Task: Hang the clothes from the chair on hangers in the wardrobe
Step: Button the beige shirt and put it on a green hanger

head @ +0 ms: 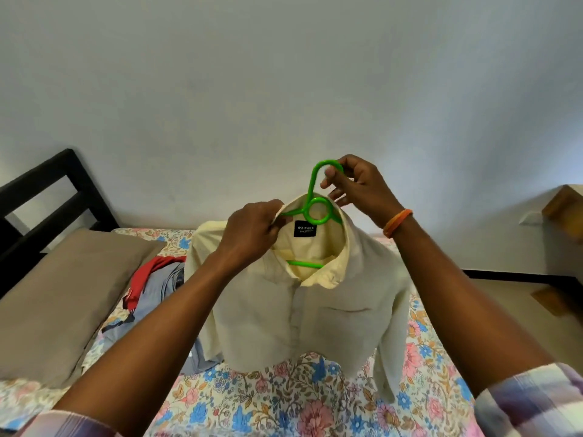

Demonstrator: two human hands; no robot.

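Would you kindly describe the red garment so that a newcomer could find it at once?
Start at the bed with the floral sheet and look left to the brown pillow. Beside it lies a heap of clothes; the red garment is at the heap's far edge, the only red piece, against a blue-grey garment.

Clothes pile [157, 288] crowds bed's left; floral sheet [284, 402] lies open.

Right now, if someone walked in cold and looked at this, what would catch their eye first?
First the bright green hanger at centre, its hook pinched by the right hand while the left hand grips the collar of the pale yellow shirt draped on it. Below lies the floral bedsheet, with a pile of red and blue clothes at left beside a brown pillow.
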